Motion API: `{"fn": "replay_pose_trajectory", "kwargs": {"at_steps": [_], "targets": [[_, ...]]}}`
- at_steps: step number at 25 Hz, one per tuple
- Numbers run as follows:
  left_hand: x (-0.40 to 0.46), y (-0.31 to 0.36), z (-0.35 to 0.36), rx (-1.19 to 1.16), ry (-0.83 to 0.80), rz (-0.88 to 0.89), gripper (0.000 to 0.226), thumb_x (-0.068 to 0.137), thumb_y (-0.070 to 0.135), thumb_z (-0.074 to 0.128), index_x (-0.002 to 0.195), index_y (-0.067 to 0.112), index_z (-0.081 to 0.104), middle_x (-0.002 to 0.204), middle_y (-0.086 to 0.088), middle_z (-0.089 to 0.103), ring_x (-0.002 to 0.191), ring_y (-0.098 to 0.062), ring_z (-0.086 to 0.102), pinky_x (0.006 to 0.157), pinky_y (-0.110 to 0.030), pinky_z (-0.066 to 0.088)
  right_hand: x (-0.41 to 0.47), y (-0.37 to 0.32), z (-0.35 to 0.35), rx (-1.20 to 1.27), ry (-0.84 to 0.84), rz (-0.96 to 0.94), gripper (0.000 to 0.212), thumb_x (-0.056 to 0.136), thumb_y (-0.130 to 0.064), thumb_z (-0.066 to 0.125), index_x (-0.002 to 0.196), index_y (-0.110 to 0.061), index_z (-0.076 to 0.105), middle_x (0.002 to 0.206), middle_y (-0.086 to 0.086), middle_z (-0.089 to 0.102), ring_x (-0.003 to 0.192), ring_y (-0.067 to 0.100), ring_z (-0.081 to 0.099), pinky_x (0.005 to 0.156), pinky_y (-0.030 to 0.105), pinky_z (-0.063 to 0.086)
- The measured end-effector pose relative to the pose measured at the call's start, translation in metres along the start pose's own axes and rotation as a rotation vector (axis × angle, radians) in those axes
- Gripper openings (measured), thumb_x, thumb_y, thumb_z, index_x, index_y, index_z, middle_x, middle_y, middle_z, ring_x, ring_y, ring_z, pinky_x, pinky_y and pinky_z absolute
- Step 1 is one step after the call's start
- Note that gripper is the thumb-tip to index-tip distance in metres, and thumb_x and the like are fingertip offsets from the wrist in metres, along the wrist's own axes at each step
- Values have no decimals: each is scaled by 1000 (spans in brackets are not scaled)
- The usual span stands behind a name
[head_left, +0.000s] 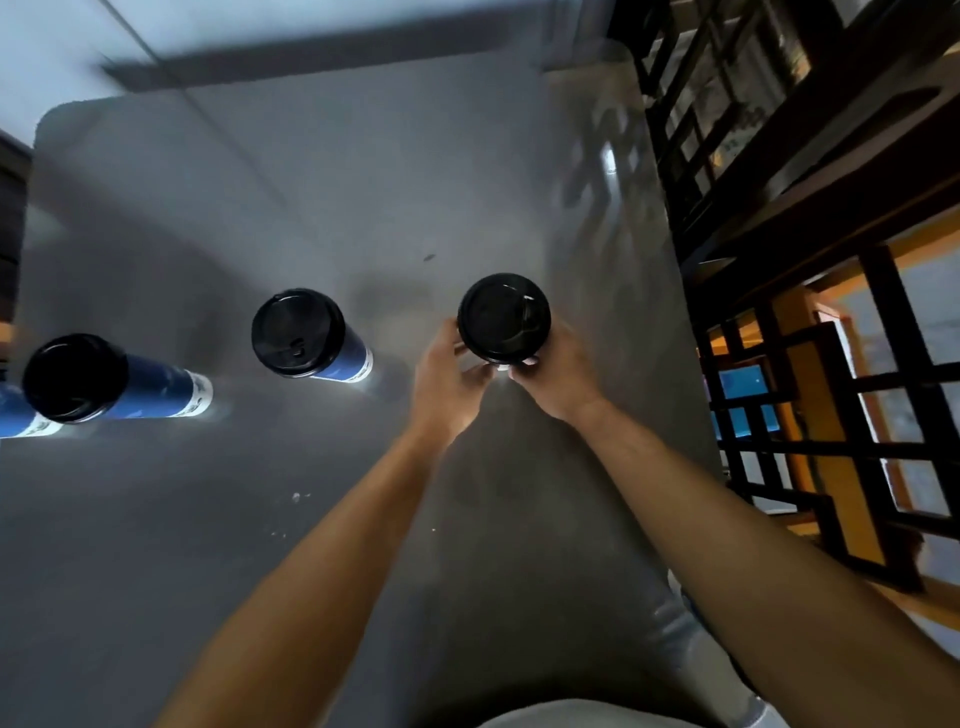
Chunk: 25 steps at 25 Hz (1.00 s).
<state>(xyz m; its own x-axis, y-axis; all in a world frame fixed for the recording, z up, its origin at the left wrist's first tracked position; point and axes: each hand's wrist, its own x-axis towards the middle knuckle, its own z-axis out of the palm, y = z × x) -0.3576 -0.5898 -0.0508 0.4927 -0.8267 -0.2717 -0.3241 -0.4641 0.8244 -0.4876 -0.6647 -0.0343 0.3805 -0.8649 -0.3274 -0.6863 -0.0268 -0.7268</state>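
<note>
Both hands, left (451, 382) and right (558, 376), clasp the lidded cup (503, 318).

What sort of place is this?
Probably a café or tea shop: lidded takeaway cups on a grey table, a third cup held by the left hand and right hand, dark wooden lattice screen alongside.

Your head view looks almost straight down on the table (311, 208), wide-angle and near. The cup (504, 317) right of centre shows only its lid; a lattice (893, 332) fills the right edge.
</note>
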Motion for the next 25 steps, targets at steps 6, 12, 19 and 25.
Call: {"fn": "replay_pose_trajectory", "kwargs": {"at_steps": [6,12,19,25], "targets": [[2,-3,0,-50,-64,-81,70,83,-2,73,142,21,43,126,10,61,116,-8,58,78,0,43,-5,3,0,-35,-70,75,44,79,-8,70,121,-7,56,90,-5,65,88,24,62,71,30,50],[-43,-17,-9,-52,2,-307,71,84,12,75,147,17,41,123,-5,63,115,-19,64,97,-27,45,-50,5,-16,-43,-21,247,88,89,-27,69,159,-6,20,159,18,38,144,34,40,114,39,34],[-153,-22,12,43,-206,-62,29,91,28,70,117,18,66,109,3,74,102,-14,70,82,-18,47,-176,-4,-20,36,121,-10,47,88,-3,59,134,-9,60,133,12,59,121,25,59,106,38,46],[-221,-9,48,2,-423,237,33,91,13,70,123,18,65,123,-5,69,114,-19,67,88,-12,48,-304,52,-20,36,287,-40,14,90,-17,60,101,-21,67,97,-9,63,84,3,62,75,15,49]]}}
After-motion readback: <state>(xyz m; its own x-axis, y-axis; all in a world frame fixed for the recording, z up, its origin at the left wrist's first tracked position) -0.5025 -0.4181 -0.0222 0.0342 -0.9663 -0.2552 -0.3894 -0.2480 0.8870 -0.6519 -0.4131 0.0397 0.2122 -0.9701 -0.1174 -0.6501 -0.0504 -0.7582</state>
